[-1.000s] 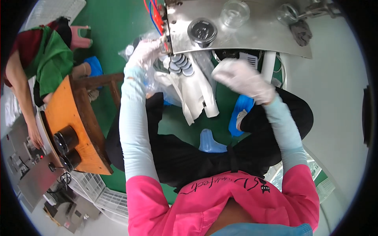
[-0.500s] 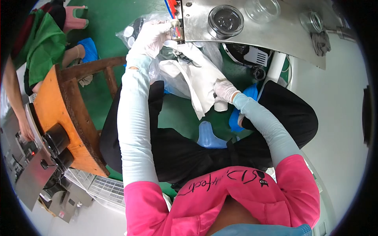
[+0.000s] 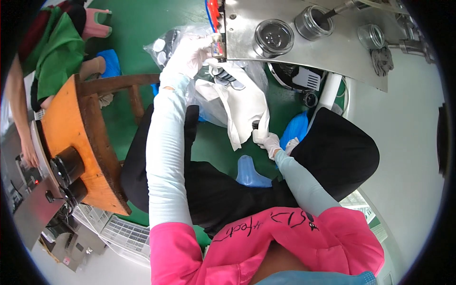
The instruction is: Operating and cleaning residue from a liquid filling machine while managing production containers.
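White-gloved, touching a small valve fitting [image 3: 218,49] by the near left corner of the steel table [image 3: 242,23] with the left hand [image 3: 191,55], in a grip too hidden to tell, and grasping with the right hand [image 3: 270,144] the lower end of a white sheet [image 3: 244,107] below the near edge.

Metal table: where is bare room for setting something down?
Free: on the metal table, the front part between left jar and grey cloth; also a strip left of that jar. Crowded: around the middle jar, rod at its mouth, and right jar.
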{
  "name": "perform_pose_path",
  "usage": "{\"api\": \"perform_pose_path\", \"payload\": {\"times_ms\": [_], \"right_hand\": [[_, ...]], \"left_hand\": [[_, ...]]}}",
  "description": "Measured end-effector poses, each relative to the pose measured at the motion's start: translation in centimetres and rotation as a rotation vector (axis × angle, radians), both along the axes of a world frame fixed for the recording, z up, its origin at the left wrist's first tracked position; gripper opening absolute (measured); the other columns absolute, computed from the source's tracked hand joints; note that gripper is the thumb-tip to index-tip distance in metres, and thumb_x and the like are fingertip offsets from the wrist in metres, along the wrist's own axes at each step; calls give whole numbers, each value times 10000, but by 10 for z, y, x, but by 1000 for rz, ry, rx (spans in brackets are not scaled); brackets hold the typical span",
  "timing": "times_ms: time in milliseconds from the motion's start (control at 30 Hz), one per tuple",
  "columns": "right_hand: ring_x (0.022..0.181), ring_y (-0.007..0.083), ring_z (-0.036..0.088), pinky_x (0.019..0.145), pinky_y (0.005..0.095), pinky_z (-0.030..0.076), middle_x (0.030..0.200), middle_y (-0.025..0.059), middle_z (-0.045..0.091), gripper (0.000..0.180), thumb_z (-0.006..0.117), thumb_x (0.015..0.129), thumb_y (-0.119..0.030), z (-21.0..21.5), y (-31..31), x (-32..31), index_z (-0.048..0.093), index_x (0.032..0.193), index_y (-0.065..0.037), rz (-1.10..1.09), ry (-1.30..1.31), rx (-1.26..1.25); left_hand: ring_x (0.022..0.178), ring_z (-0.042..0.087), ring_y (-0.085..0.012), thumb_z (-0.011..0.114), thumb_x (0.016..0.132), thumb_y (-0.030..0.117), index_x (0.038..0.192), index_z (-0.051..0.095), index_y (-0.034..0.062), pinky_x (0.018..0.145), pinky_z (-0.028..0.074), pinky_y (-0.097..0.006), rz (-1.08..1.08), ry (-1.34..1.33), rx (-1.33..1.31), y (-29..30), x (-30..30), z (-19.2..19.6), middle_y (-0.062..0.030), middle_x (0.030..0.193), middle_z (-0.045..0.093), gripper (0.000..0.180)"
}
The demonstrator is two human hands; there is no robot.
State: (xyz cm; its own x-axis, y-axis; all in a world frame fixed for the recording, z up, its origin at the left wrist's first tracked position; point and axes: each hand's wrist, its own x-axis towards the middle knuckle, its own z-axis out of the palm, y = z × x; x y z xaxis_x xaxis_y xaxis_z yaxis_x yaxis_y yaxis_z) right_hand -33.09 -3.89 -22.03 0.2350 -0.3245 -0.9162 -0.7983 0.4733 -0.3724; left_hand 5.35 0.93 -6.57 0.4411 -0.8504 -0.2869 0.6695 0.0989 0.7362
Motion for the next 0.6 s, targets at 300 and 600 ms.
{"api": "perform_pose_path", "payload": {"times_ms": [300,600], "right_hand": [[591,174,629,556,250,504,715,139,653,292,722,706,-172,96,-56,73,645,817,87,81,-210,140],[562,167,569,538,266,478,722,102,599,199,669,673,17,82,-50,78,566,841,46,-471,-664,65]], "left_hand": [[901,594,-205,598,795,54,1044,561,-59,828,470,-344,12,82,-11,1,-4,2,-112,1012,605,276],[755,602,-166,615,800,96,1064,581,11,645,504,-263,132,-77,-15,-3,-7,-2,-95,915,625,279]]}}
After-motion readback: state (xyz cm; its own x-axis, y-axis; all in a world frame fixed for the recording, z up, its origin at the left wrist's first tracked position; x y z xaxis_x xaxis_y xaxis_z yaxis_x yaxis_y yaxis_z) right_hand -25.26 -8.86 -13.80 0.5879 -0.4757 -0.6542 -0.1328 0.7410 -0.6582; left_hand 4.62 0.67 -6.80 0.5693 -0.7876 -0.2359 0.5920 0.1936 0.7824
